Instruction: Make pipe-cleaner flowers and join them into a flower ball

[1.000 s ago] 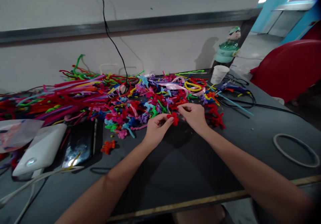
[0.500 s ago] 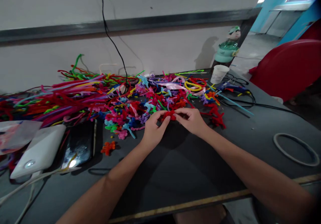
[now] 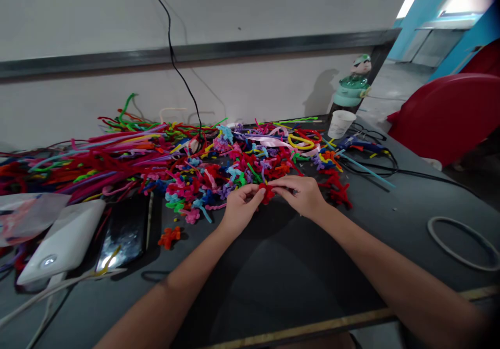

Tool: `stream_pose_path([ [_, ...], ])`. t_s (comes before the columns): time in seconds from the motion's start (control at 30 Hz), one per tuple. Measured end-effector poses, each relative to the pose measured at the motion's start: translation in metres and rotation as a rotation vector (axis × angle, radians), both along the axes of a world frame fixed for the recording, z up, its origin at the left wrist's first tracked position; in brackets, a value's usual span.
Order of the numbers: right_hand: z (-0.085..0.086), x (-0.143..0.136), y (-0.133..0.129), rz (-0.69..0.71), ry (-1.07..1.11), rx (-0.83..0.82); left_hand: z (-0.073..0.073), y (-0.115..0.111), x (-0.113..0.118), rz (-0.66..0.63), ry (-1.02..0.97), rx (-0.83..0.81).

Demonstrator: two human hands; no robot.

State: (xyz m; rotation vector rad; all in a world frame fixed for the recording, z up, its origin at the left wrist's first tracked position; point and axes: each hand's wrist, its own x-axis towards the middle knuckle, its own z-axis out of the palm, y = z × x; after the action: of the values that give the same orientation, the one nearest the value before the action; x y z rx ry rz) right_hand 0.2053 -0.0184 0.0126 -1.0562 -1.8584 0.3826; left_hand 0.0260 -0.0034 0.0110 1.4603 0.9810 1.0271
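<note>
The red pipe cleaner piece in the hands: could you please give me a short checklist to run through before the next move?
1. Both hands on the piece: ok; left hand and right hand pinch the red pipe cleaner piece between fingertips.
2. Piece fully visible: not ok, fingers cover part of it.
3. Bare table in front of the hands: ok.
4. Pile of pipe cleaners apart from the piece: cannot tell, it lies right behind the hands.
5. Paper cup out of the way: ok, far right, upright.
6. Phone away from the hands: ok, off to the left.
</note>
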Motion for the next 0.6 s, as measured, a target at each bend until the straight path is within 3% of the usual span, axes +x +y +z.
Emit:
stream_pose_path([
  [0.13, 0.003, 0.000, -0.001, -0.032, 0.001, -0.078, 0.003, -0.004, 0.001, -0.067, -0.095, -0.226],
  [0.23, 0.005, 0.004, 0.000, 0.002, -0.061, -0.138, 0.005, -0.007, 0.003, -0.079, -0.115, -0.286],
  [0.43, -0.002, 0.010, 0.002, 0.022, -0.199, 0.097, -0.001, 0.001, 0.002, -0.106, -0.071, -0.214],
  [0.6, -0.005, 0.008, 0.002, 0.046, -0.191, 0.174, -0.001, 0.005, 0.000, -0.155, -0.118, -0.259],
])
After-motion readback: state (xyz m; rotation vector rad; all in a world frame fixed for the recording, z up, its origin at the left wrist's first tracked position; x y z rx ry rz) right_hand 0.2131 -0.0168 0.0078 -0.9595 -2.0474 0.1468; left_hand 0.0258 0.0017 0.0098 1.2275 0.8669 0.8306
